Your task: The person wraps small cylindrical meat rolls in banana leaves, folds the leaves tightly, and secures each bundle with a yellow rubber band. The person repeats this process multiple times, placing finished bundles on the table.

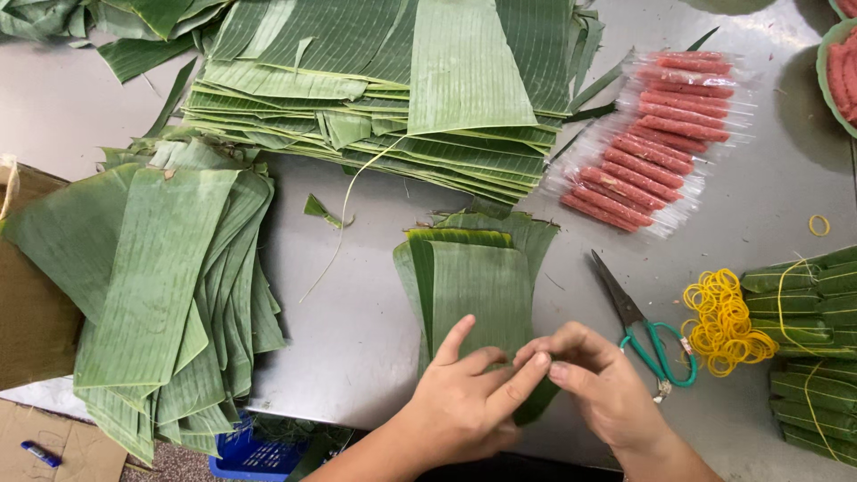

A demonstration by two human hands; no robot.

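Large banana-leaf stacks (pixel 384 80) crowd the steel table (pixel 357 339); wrapped pink sausage sticks (pixel 647 138), yellow rubber bands (pixel 723 321) and green-handled scissors (pixel 647 335) lie right. Left hand (pixel 464 402) and right hand (pixel 598 379) pinch the small leaf pile (pixel 478 286) at its near edge. What sits between the fingertips is hidden.

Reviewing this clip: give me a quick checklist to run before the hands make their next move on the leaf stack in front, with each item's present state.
1. Both hands on the work: ok. The left hand and right hand meet at the near edge of the small leaf stack.
2. Something rolled inside the fold: cannot tell, the fingers cover it.
3. Wrapped pink sticks present: ok, but apart from the hands.
4. Yellow rubber bands close: ok, beside the right hand.
5. Scissors clear of fingers: ok, lying shut on the metal table.
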